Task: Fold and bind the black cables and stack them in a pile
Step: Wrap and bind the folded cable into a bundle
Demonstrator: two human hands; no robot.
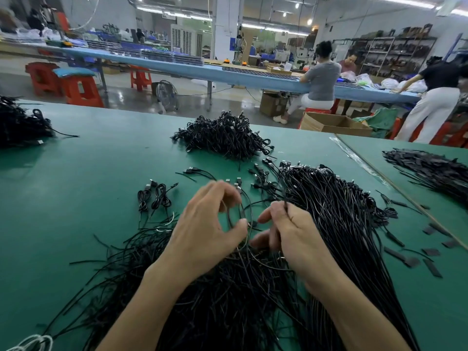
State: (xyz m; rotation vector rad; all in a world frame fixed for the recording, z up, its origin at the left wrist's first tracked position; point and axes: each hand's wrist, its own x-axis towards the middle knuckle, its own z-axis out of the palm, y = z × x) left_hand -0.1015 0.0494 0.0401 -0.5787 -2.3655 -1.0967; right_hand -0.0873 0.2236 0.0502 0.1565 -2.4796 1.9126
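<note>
One black cable (240,211) is being folded just over the table (101,173): the left hand (202,231) is pinching its loops, and the right hand (291,236) is gripping a thin strand (286,205). Keeping the loops even and flat should be easing the binding; the pile (222,135) is lying beyond.

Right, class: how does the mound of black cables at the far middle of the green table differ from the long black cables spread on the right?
The far mound of black cables is folded into small loops and heaped high; the long black cables on the right lie unfolded and flat. The mound points every way; the long cables run roughly parallel. Both are black and rest on the green table.
</note>
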